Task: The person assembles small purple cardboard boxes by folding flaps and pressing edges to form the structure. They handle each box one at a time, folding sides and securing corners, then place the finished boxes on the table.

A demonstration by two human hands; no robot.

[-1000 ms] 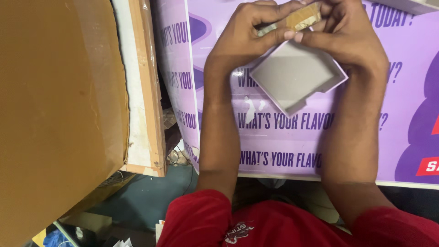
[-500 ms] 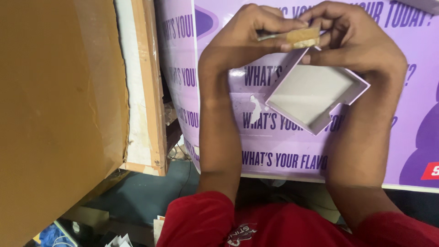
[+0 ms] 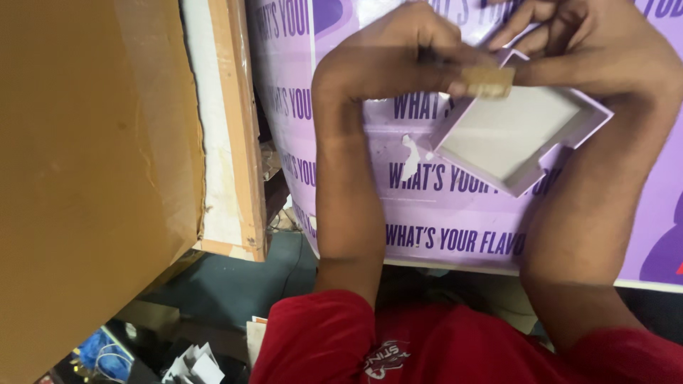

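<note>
A shallow white square box tray with low purple-edged walls is held tilted above a purple printed sheet. My right hand grips the tray's upper right rim. My left hand is closed around a small tan cardboard piece and presses it against the tray's top edge. A thin dark tool seems to lie between the left fingers, but it is mostly hidden.
A large brown board fills the left side, with a wooden-framed white panel beside it. White paper scraps and clutter lie on the dark floor below. My red shirt fills the bottom.
The tray has shifted right and tilted, swinging from beneath both hands to under the right hand. The left hand with the tan piece stays at the tray's top edge.
</note>
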